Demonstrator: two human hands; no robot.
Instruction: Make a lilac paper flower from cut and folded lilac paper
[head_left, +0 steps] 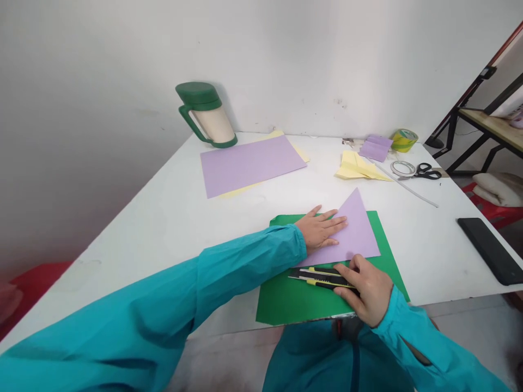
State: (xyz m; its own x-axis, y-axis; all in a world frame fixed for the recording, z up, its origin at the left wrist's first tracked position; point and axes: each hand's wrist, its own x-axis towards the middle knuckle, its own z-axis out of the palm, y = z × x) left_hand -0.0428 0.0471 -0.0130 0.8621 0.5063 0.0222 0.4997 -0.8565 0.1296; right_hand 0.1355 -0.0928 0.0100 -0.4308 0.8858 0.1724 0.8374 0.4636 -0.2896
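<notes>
My left hand (321, 230) lies flat with fingers spread on a folded purple paper (357, 228), pressing on its left part. The paper has a triangular shape, its tip pointing away from me, and rests on a green sheet (298, 296) at the table's front edge. My right hand (368, 286) is closed around the handle of a black and yellow utility knife (322, 276). The knife lies low over the green sheet, just below the paper's near edge, its blade end pointing left. My left wrist and sleeve cover the paper's left corner.
Purple sheet (253, 163) over yellow paper stands back left, beside a green-lidded jug (210, 117). Back right are a folded yellow paper (359, 166), purple piece (376, 147), tape rolls (404, 140), scissors (425, 171) and a thin white strip (417, 193). A black phone (490, 250) lies right.
</notes>
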